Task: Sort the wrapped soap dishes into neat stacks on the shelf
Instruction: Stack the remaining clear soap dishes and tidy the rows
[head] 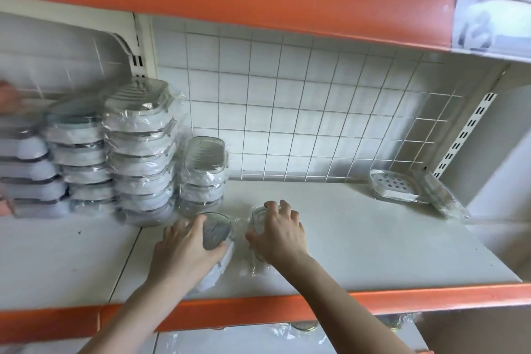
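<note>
Now I see the white shelf (373,238), stacks (140,152) at back; left hand (184,250) grips a grey dish (217,230), right hand (280,234) clasps a clear dish (260,217) beside it.

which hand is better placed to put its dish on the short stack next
Left, probably. The left hand grips a wrapped dish just in front of the short stack; the right hand sits farther right.

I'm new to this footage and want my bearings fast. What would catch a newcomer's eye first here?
First, the two bare hands at the shelf front: the left hand holds a wrapped grey soap dish, the right hand grips a clear wrapped dish. Next, the tall stacks of wrapped dishes crowd the shelf's left side against the wire grid. A perforated clear dish sits apart at the back right, framed by orange shelf edges.
</note>
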